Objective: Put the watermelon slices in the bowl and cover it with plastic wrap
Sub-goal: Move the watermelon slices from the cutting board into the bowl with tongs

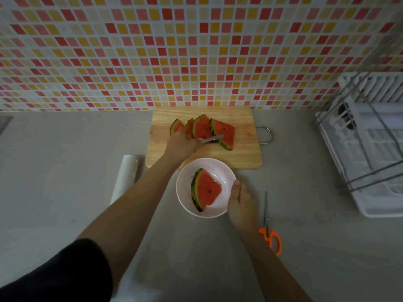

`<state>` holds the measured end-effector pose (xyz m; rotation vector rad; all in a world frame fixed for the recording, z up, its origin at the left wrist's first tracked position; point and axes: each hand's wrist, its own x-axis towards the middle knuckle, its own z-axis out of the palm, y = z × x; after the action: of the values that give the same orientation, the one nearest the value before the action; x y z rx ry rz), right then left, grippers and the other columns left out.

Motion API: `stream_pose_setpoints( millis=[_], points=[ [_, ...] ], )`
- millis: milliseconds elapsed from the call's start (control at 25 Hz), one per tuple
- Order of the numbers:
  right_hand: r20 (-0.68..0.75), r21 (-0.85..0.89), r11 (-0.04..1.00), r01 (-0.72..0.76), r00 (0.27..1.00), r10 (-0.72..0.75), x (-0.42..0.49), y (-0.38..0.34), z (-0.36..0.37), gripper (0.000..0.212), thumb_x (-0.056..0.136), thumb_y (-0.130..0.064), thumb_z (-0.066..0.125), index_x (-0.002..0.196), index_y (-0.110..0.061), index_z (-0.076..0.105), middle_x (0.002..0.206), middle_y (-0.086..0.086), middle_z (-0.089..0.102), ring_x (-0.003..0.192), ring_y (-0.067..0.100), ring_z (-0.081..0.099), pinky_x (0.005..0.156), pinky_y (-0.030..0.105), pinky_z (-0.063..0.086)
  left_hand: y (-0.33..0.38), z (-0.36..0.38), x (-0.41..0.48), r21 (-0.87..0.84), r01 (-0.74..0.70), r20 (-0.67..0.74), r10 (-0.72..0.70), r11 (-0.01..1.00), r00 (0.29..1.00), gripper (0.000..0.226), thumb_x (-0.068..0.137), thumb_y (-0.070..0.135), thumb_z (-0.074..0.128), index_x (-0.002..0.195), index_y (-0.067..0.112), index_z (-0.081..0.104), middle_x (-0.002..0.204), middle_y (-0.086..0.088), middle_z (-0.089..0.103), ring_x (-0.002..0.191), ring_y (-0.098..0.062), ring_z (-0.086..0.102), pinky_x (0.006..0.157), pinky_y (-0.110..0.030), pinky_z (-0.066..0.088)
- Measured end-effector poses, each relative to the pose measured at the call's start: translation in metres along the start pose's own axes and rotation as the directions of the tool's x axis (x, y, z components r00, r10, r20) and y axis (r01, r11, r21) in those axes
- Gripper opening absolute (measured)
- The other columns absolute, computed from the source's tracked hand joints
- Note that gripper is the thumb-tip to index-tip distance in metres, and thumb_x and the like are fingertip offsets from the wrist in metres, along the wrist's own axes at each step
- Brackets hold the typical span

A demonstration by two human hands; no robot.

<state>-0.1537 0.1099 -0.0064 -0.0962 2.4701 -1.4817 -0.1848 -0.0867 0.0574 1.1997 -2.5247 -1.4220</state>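
Several watermelon slices (pixel 202 128) lean in a row on a wooden cutting board (pixel 244 158) against the tiled wall. My left hand (pixel 181 144) reaches over the board, shut on metal tongs (pixel 212 139) whose tips lie across the rightmost slice (pixel 225 132). A white bowl (pixel 185 182) stands in front of the board with one watermelon slice (pixel 206 189) lying in it. My right hand (pixel 242 203) grips the bowl's right rim, thumb on the edge. A roll of plastic wrap (pixel 125 178) lies on the counter left of the board.
Orange-handled scissors (pixel 269 227) lie on the grey counter to the right of my right hand. A white dish rack (pixel 370 149) with wire frame fills the right side. The board's metal handle (pixel 267 135) sticks out rightward.
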Motion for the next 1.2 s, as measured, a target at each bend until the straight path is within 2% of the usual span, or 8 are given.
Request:
stream_pose_setpoints(
  millis=[120,240,440,600,680,920,1040,1200],
  points=[
    [0.0,0.0,1.0,0.004,1.0,-0.004,-0.002,-0.002,-0.002,0.037,0.098,-0.03,0.03,0.067,-0.034,0.05,0.065,-0.014,0.056,0.063,-0.003,0.054,0.05,0.006,0.036,-0.008,-0.01,-0.012,-0.19,-0.007,-0.01,0.005,0.982,1.0,0.031,0.08,0.031,0.07,0.059,0.008,0.067,0.057,-0.002,0.057,0.053,-0.013,0.045,0.054,-0.027,0.036],
    [-0.006,0.018,1.0,-0.001,1.0,0.002,-0.004,-0.002,-0.001,0.037,0.098,-0.033,0.029,0.069,-0.034,0.051,0.066,-0.013,0.058,0.065,-0.005,0.056,0.052,0.005,0.037,-0.027,-0.047,-0.036,-0.268,-0.054,0.09,0.08,0.962,0.993,0.019,0.077,0.029,0.073,0.062,0.016,0.074,0.05,0.005,0.055,0.043,-0.008,0.039,0.044,-0.02,0.031],
    [-0.02,-0.002,1.0,0.016,1.0,-0.016,-0.002,0.0,0.0,0.036,0.099,-0.032,0.027,0.083,-0.022,0.057,0.069,-0.014,0.054,0.067,0.01,0.051,0.061,0.027,0.035,-0.054,-0.096,-0.072,-0.002,-0.135,0.3,0.129,0.991,0.945,0.026,0.077,0.027,0.072,0.054,0.014,0.07,0.048,0.003,0.05,0.044,-0.003,0.041,0.043,-0.011,0.032],
    [-0.016,-0.061,0.998,0.0,1.0,-0.001,0.001,0.0,0.0,0.044,0.099,-0.033,0.025,0.101,-0.01,0.061,0.084,0.002,0.057,0.077,0.02,0.05,0.07,0.028,0.033,-0.047,-0.07,-0.081,0.215,-0.186,0.318,0.111,0.959,0.941,0.031,0.081,0.027,0.07,0.05,0.025,0.067,0.05,0.008,0.058,0.053,-0.006,0.049,0.054,-0.019,0.036],
    [0.005,-0.069,0.998,0.001,1.0,-0.001,0.002,0.0,0.0,0.043,0.099,-0.034,0.024,0.097,-0.012,0.061,0.087,0.007,0.061,0.078,0.024,0.053,0.069,0.029,0.034,-0.039,-0.06,-0.082,0.328,-0.21,0.315,0.104,0.921,0.944,0.038,0.083,0.036,0.066,0.051,0.016,0.064,0.051,0.004,0.056,0.052,-0.009,0.048,0.054,-0.022,0.037],
    [0.006,-0.037,0.999,0.028,1.0,-0.028,0.001,0.001,0.0,0.04,0.099,-0.032,0.026,0.093,-0.012,0.06,0.079,-0.001,0.053,0.072,0.017,0.047,0.067,0.027,0.031,-0.016,-0.085,-0.09,0.583,-0.251,0.17,0.186,0.773,0.968,0.054,0.083,0.052,0.058,0.041,0.019,0.046,0.035,0.008,0.042,0.04,-0.005,0.042,0.043,-0.021,0.027],
    [0.018,-0.012,1.0,0.015,1.0,-0.014,0.001,0.0,0.0,0.038,0.099,-0.032,0.026,0.092,-0.015,0.059,0.08,-0.002,0.054,0.074,0.016,0.049,0.069,0.027,0.033,-0.013,-0.09,-0.066,0.428,-0.11,-0.093,0.165,0.897,0.982,0.052,0.086,0.05,0.055,0.058,0.007,0.066,0.053,-0.002,0.058,0.05,-0.013,0.051,0.047,-0.024,0.034],
    [0.027,-0.03,1.0,-0.003,1.0,0.004,0.001,-0.001,-0.002,0.036,0.099,-0.032,0.026,0.09,-0.019,0.058,0.072,-0.009,0.051,0.071,0.014,0.049,0.069,0.026,0.034,-0.02,-0.069,-0.033,0.192,0.002,-0.167,0.03,0.981,0.985,0.045,0.086,0.044,0.058,0.063,0.007,0.068,0.054,-0.003,0.057,0.051,-0.015,0.05,0.051,-0.025,0.038]
  ],
)
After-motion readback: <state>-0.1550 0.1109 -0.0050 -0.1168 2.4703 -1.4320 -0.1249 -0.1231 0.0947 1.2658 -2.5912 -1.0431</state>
